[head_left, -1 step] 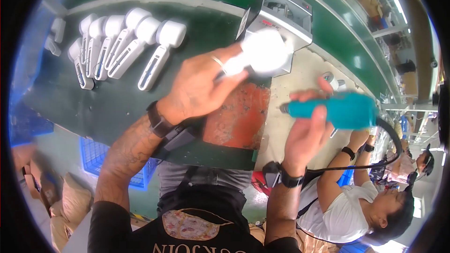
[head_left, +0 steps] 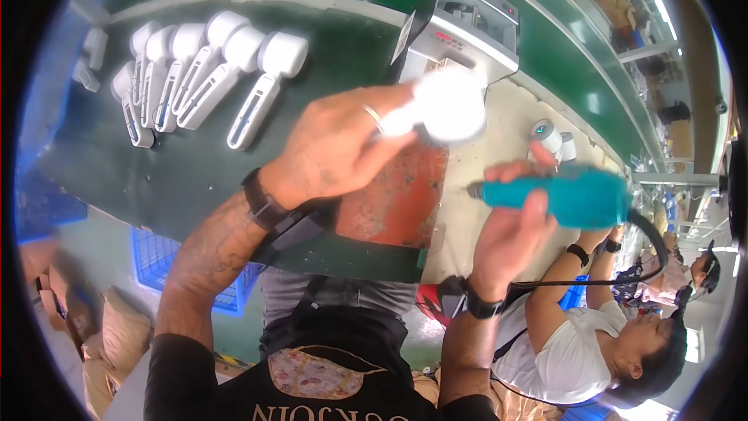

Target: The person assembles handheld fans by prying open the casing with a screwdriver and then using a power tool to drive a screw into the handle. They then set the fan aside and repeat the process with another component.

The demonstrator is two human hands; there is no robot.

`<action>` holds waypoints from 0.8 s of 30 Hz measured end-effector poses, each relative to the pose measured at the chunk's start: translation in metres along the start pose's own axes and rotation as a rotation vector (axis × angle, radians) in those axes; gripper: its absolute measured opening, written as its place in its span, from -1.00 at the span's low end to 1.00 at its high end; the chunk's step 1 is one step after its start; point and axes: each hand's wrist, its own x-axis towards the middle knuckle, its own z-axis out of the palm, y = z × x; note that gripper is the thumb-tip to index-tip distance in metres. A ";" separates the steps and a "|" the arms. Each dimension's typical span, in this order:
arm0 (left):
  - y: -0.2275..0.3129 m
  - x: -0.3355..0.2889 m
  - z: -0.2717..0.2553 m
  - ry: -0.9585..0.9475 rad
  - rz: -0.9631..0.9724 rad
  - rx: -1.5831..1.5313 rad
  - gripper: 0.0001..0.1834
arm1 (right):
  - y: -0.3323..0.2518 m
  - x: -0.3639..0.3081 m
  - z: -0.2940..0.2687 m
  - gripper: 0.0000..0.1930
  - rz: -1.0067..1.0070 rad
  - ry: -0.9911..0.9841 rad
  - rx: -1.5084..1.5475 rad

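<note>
Left hand (head_left: 331, 152), fingers closed around the handle of a white round-headed device (head_left: 446, 105), held above the rust-red mat (head_left: 393, 199) at centre. Right hand (head_left: 510, 230) wrapped around a teal electric screwdriver (head_left: 565, 196), tip pointing left. Similar white devices (head_left: 206, 74) lie far left on the green bench (head_left: 195, 179).
</note>
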 end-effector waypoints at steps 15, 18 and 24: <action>0.027 -0.012 0.025 -0.426 0.159 0.046 -0.49 | -0.031 -0.030 0.005 -0.21 -0.029 0.083 -0.084; 0.024 -0.016 0.030 -0.353 0.129 -0.036 -0.55 | -0.032 -0.028 0.008 -0.22 -0.060 0.062 -0.062; 0.030 -0.015 0.035 -0.398 0.075 0.015 -0.58 | -0.022 -0.020 0.004 -0.23 -0.042 0.064 -0.054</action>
